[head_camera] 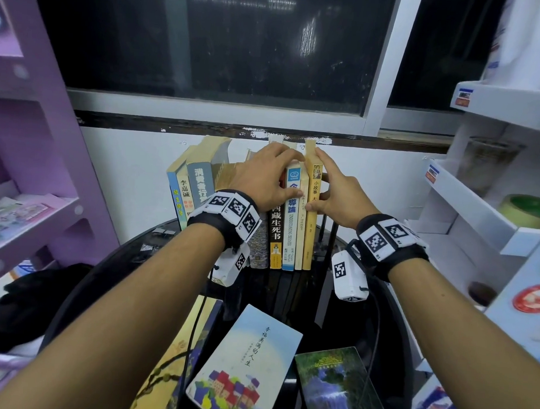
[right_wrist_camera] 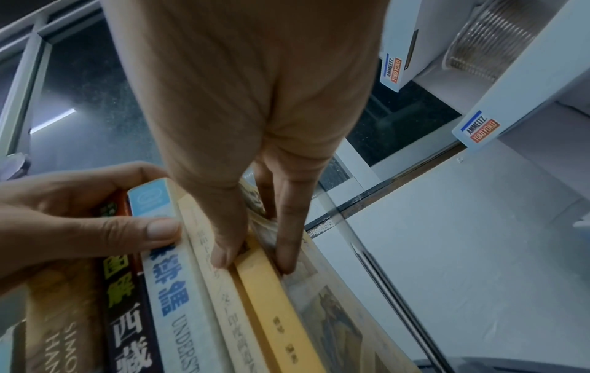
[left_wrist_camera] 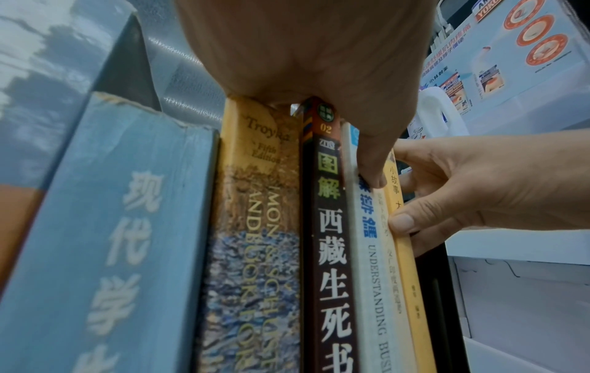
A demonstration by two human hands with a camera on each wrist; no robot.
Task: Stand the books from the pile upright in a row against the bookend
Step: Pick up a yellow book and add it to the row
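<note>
Several books stand upright in a row on the black round table. The yellow book is last on the right, beside the black bookend. My right hand pinches it, thumb at its spine and fingers on its right cover. My left hand curls over the tops of the neighbouring books. Its thumb presses the white-and-blue book. Three books lie flat in front: a pale blue one, a green waterfall one and a yellow one.
Further left in the row, blue books lean sideways. A purple shelf unit stands to the left and a white shelf unit to the right. A white wall and a dark window are behind. Black cloth lies at the lower left.
</note>
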